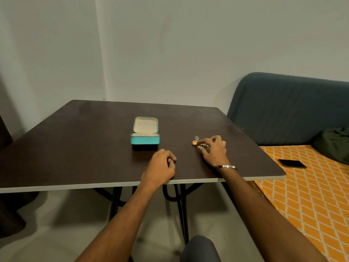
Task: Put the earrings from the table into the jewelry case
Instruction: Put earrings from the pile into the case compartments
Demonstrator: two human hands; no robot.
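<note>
A small teal jewelry case [145, 140] stands with its lid up in the middle of the dark table [75, 148], its cream lining showing. To its right lies a little heap of earrings [198, 143], gold and silver. My right hand [214, 150] is on the heap, its curled fingers pinching some of the earrings; its fingers hide part of the heap. My left hand [162, 165] rests on the table near the front edge, below the case, with fingers loosely curled and nothing in it.
A blue sofa back [283, 110] stands to the right of the table. Beside it lies an orange patterned cover [311, 205] with a black phone [292, 163] on it. A wall runs behind the table's far edge.
</note>
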